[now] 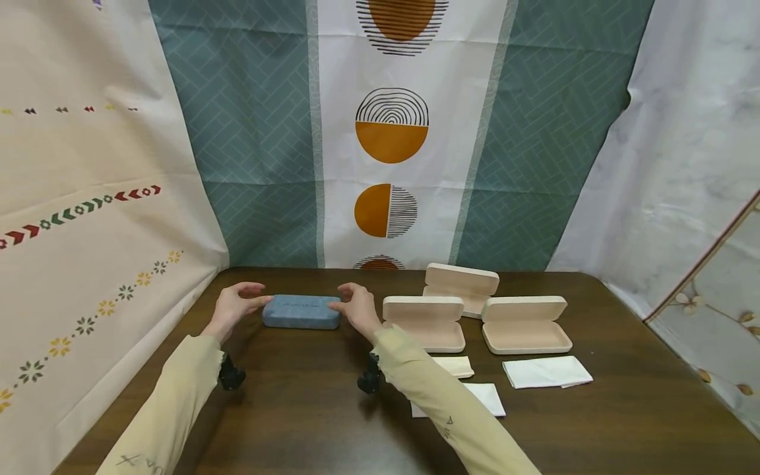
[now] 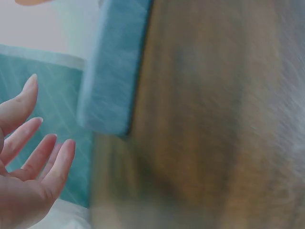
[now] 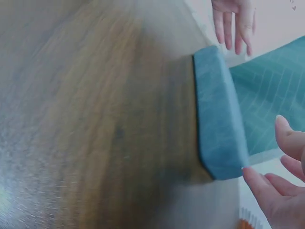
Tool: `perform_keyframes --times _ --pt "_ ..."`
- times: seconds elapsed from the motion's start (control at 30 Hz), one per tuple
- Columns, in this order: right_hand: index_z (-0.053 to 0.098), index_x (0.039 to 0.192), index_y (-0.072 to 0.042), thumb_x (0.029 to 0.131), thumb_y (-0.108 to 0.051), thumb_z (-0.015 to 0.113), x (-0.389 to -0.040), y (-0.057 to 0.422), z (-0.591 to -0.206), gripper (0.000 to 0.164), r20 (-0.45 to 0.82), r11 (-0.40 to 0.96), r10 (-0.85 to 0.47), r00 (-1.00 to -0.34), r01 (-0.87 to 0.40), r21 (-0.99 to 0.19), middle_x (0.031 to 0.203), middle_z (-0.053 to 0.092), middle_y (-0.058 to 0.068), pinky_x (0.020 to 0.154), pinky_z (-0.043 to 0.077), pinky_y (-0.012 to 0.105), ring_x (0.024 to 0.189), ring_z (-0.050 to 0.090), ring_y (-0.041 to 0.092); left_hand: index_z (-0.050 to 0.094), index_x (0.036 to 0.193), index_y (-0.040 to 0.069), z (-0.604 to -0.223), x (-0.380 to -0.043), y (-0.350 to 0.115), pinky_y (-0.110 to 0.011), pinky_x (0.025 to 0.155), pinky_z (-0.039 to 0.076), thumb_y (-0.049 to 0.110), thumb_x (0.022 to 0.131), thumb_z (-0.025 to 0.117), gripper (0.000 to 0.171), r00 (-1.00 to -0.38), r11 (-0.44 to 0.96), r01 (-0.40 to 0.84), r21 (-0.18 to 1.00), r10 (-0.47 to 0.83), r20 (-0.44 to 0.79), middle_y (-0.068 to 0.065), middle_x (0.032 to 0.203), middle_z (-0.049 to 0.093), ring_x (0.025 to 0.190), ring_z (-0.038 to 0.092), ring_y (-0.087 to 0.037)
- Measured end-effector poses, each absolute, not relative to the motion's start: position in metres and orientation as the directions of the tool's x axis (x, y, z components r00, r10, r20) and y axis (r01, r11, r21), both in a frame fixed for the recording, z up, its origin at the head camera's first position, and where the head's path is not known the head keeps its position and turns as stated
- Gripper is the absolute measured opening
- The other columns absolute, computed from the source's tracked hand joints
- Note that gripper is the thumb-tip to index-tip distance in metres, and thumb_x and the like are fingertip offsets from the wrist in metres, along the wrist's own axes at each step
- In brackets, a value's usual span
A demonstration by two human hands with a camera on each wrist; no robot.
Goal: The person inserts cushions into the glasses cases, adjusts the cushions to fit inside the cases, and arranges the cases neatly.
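A closed blue glasses case (image 1: 301,312) with faint dark lettering on its lid lies on the brown table between the two hands. At its left end, my left hand (image 1: 233,310) is held with loosely bent fingers; the left wrist view shows a gap between these fingers (image 2: 62,167) and the case (image 2: 112,67). My right hand (image 1: 359,309) is at the other end, its fingers spread. In the right wrist view one fingertip (image 3: 250,174) meets or nearly meets the case's corner (image 3: 224,143); contact is hard to tell. Neither hand grips anything.
Three open cream glasses cases stand right of the right hand: one at the back (image 1: 463,280), one in front (image 1: 424,338), one further right (image 1: 527,328). Folded cloths, one cream (image 1: 456,367) and two white (image 1: 546,372), lie nearer. Fabric curtains (image 1: 261,132) hang behind the table.
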State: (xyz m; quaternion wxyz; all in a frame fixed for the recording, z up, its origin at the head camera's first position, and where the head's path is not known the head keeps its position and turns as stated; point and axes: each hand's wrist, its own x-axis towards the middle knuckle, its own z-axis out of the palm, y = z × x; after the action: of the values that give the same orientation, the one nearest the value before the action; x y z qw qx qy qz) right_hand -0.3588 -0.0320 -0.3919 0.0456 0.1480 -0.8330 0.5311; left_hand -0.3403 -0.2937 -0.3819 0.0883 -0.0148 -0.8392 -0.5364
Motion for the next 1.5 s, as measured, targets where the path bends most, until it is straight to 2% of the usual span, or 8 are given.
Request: perform_keyframes --times 0.17,0.4,0.57,0.8,1.07,1.3,1.4,1.5 --pt "0.060 0.108 -0.004 0.076 -0.014 0.074 -0.356 -0.028 -0.375 0.037 0.249 0.361 -0.224 -0.942 -0.318 -0.877 0.100 0.058 0.008 0.065 0.049 0.026 0.092 0.054 0.023 0.050 0.121 -0.007 -0.360 -0.339 -0.277 -0.039 0.083 0.044 0.022 0.080 0.070 0.053 -0.983 0.392 0.173 0.904 0.005 0.186 -0.025 0.115 0.050 0.093 0.057 -0.020" --pt "0.060 0.104 -0.002 0.076 -0.007 0.072 -0.349 -0.013 -0.344 0.031 0.255 0.190 -0.297 -0.920 -0.318 -0.929 0.094 0.060 0.006 0.064 0.051 0.031 0.081 0.060 0.018 0.052 0.119 -0.006 -0.330 -0.335 -0.243 -0.035 0.080 0.046 0.019 0.080 0.071 0.050 -0.972 0.336 0.236 0.912 0.105 0.212 -0.020 0.114 0.054 0.094 0.058 -0.020" --pt "0.059 0.106 0.000 0.078 -0.003 0.069 -0.339 0.003 -0.324 0.029 0.272 0.092 -0.365 -0.891 -0.325 -0.941 0.096 0.061 0.009 0.067 0.051 0.033 0.082 0.061 0.018 0.054 0.116 -0.002 -0.310 -0.326 -0.212 -0.039 0.081 0.045 0.020 0.080 0.071 0.046 -0.959 0.324 0.263 0.909 0.192 0.208 -0.017 0.113 0.055 0.100 0.055 -0.026" --pt "0.057 0.107 0.005 0.081 0.000 0.066 -0.332 0.044 -0.311 0.028 0.303 0.052 -0.429 -0.851 -0.358 -0.932 0.100 0.061 0.015 0.071 0.050 0.036 0.089 0.060 0.023 0.058 0.112 0.003 -0.293 -0.310 -0.169 -0.044 0.081 0.044 0.019 0.078 0.072 0.040 -0.909 0.285 0.350 0.892 0.335 0.249 -0.011 0.112 0.056 0.099 0.055 -0.024" --pt "0.060 0.099 0.003 0.080 0.000 0.067 -0.331 0.107 -0.316 0.020 0.353 0.227 -0.468 -0.810 -0.496 -0.838 0.095 0.062 0.015 0.070 0.050 0.035 0.082 0.061 0.020 0.062 0.104 0.002 -0.303 -0.308 -0.129 -0.037 0.076 0.047 0.011 0.077 0.073 0.031 -0.824 0.296 0.464 0.835 0.489 0.284 -0.008 0.103 0.061 0.092 0.058 -0.025" --pt "0.059 0.096 0.010 0.080 0.007 0.063 -0.301 0.149 -0.305 0.017 0.324 0.322 -0.481 -0.815 -0.508 -0.799 0.091 0.060 0.022 0.069 0.050 0.039 0.083 0.058 0.037 0.064 0.100 0.004 -0.328 -0.309 -0.100 -0.033 0.073 0.048 0.006 0.075 0.074 0.027 -0.766 0.319 0.503 0.803 0.596 0.243 -0.006 0.094 0.062 0.088 0.060 -0.026" --pt "0.060 0.093 0.009 0.080 0.007 0.063 -0.302 0.167 -0.320 0.013 0.304 0.360 -0.497 -0.813 -0.512 -0.780 0.088 0.061 0.023 0.067 0.049 0.043 0.080 0.058 0.038 0.065 0.099 0.005 -0.338 -0.309 -0.088 -0.030 0.070 0.049 0.008 0.075 0.074 0.026 -0.725 0.343 0.539 0.769 0.655 0.215 -0.002 0.092 0.062 0.084 0.060 -0.020" --pt "0.061 0.092 0.007 0.080 0.006 0.064 -0.306 0.184 -0.342 0.012 0.268 0.384 -0.511 -0.817 -0.496 -0.779 0.085 0.062 0.017 0.067 0.050 0.041 0.079 0.059 0.036 0.066 0.097 0.004 -0.350 -0.309 -0.080 -0.028 0.066 0.048 0.007 0.075 0.073 0.023 -0.694 0.378 0.569 0.731 0.697 0.180 -0.005 0.091 0.063 0.078 0.059 -0.015"
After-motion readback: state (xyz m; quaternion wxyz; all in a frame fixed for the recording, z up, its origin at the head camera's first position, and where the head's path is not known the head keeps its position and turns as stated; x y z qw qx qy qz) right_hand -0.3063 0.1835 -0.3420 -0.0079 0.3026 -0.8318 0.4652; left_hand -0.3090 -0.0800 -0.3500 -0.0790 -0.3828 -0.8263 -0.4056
